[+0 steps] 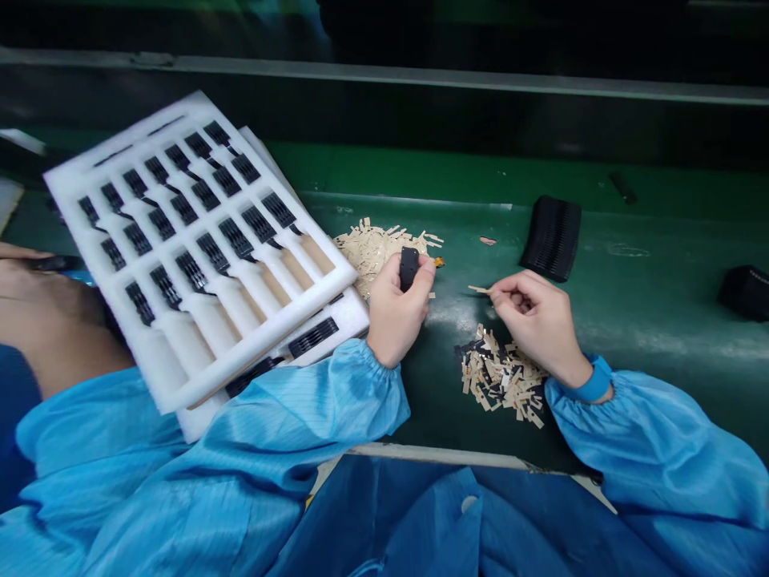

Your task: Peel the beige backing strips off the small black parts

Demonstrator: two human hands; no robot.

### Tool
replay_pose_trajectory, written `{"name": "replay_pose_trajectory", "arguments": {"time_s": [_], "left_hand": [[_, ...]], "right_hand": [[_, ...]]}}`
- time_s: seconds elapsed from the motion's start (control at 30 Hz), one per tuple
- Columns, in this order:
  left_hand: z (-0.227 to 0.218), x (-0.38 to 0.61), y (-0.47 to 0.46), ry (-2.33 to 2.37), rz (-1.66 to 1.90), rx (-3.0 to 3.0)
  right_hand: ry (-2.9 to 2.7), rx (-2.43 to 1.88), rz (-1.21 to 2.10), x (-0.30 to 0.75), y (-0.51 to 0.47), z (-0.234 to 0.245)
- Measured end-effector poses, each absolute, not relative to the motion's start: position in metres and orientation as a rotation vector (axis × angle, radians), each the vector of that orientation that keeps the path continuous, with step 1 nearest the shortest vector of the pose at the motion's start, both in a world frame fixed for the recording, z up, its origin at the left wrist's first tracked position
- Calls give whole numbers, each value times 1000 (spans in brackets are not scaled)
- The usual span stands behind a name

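My left hand [397,308] is closed round a small black rectangular part [409,268] with an orange-yellow tab [439,262] sticking out to its right. Between thumb and forefinger, my right hand [534,316] pinches a thin beige strip [479,289] that points left toward the black part, a short gap away. Below my right hand lies a pile of beige and black flat pieces [501,377]. Behind my left hand spreads a heap of beige strips [376,248], partly hidden by that hand.
White foam trays [324,280] holding rows of black parts are stacked at left, tilted. A stack of black ribbed pieces [551,238] and another black block [745,292] stand to the right on the green table [649,320]. Another person's arm [51,320] reaches in at far left.
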State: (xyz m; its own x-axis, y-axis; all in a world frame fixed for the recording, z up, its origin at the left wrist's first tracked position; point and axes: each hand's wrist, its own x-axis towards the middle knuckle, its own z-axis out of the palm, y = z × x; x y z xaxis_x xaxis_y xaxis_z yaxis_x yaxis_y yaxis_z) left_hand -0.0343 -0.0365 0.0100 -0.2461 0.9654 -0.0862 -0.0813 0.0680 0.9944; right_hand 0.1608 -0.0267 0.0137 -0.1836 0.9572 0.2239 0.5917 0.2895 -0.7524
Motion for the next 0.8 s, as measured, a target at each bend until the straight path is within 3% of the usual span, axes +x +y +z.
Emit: {"name": "replay_pose_trajectory", "arguments": {"time_s": [0.23, 0.57, 0.8], "left_hand": [[12, -29, -41, 1296, 1255, 971], [16, -27, -47, 986, 921, 947], [1, -34, -37, 1514, 1350, 1180]], "right_hand": [[-2136, -1185, 681, 158, -28, 11], [-1850, -1354, 724, 164, -25, 14], [-1588, -1418, 909, 168, -24, 17]]}}
